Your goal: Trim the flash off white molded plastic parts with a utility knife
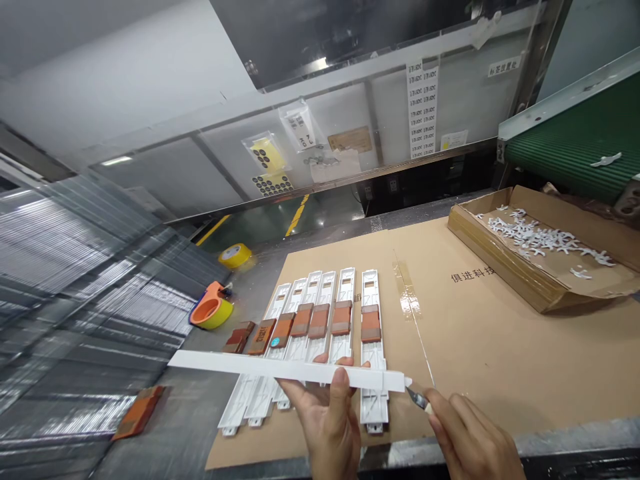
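Note:
Across the middle of the view runs a long flat white plastic strip [250,365]. My left hand [327,423] grips it near its right part, thumb on the front face and fingers behind. In my right hand [473,433] is a small knife [418,399], pinched by its pale handle. The blade's tip is at or close to the strip's right end; whether it touches is unclear. Beyond the strip, several white ribbed plastic rails [374,407] lie side by side on a cardboard sheet [330,260], with reddish-brown blocks [341,317] resting on them.
At the right stands an open cardboard box [510,267] with small white plastic pieces [545,237]. A green conveyor belt [575,143] lies behind it. On the left are yellow tape [235,255], an orange tape dispenser [213,307], another reddish-brown block [137,413] and stacked shiny wrapped material [50,300].

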A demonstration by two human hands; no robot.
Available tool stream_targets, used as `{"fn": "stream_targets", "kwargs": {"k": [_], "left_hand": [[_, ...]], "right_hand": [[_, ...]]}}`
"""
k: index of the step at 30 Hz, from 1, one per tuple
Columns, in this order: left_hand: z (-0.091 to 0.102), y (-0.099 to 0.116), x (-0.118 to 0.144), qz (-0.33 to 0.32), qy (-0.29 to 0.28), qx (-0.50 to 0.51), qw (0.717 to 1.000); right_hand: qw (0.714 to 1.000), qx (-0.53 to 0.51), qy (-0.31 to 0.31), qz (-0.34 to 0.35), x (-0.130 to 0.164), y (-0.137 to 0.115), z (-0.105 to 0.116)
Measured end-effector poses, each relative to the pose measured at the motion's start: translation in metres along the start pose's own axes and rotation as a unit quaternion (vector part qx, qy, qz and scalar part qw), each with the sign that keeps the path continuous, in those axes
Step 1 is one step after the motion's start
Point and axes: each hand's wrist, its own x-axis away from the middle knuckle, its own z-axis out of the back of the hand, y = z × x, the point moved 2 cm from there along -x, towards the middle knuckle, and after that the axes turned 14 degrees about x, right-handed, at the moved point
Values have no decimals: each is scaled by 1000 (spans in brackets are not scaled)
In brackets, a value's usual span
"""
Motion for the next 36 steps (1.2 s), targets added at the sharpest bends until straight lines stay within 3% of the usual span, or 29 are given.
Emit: {"fn": "stream_targets", "kwargs": {"k": [13, 20, 29, 33, 36], "left_hand": [[-1, 2, 3, -2, 9, -2, 1000], [2, 8, 2, 28, 26, 5, 999], [-8, 4, 12, 67, 9, 14, 998], [-11, -2, 17, 109, -51, 52, 991], [-9, -16, 21, 179, -89, 115, 973]], "right_hand": [[999, 32, -14, 19, -1, 2, 3], [999, 41, -30, -2, 4, 25, -6], [993, -90, -57, -58, 2, 37, 1], [962, -205, -140, -116, 2, 40, 7], [934, -268, -187, -143, 4, 40, 7]]}}
